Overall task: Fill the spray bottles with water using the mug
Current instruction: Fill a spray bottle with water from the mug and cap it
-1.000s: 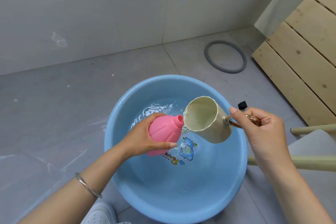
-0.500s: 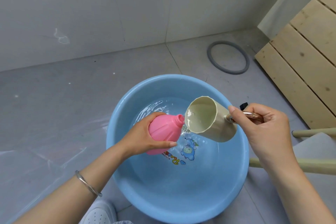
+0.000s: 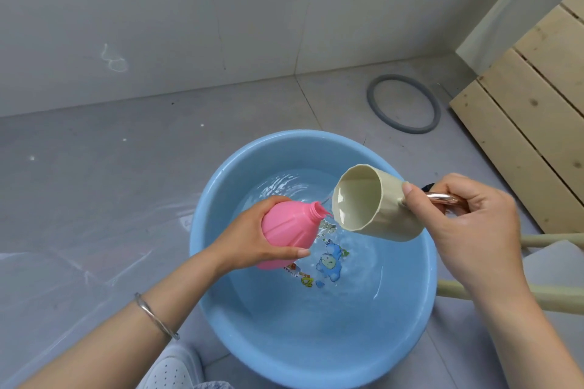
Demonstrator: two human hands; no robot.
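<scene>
— so, where is the spray bottle?
— seen from the head camera, the pink spray bottle [image 3: 284, 232] is above the blue basin [image 3: 300, 148]. it is tilted, with its open threaded neck pointing up and right toward the mug.
— who has it?
— the left hand [image 3: 249, 240] grips its round body, fingers wrapped over the top and thumb along the underside. a metal bangle [image 3: 155, 317] sits on that forearm.
— and the mug?
— the cream mug [image 3: 388, 215] is tipped on its side just right of the bottle, its mouth facing the neck and its lip close to it. a thin run of water shows between lip and neck.
— the right hand?
— the right hand [image 3: 471, 227] is closed around the mug's shiny metal handle [image 3: 442, 198], with the thumb tip pressed on the mug's wall.
— what's inside the basin?
— shallow, rippling water, and a blue cartoon sticker [image 3: 330, 262] on the bottom, just below the bottle.
— anything around it?
— a grey rubber ring [image 3: 371, 99] lies on the grey floor near the wall. pale wooden slats [image 3: 531, 142] stand at the right, and two pale rods [image 3: 562, 298] pass behind the right forearm. a white shoe [image 3: 172, 369] shows at the bottom edge.
</scene>
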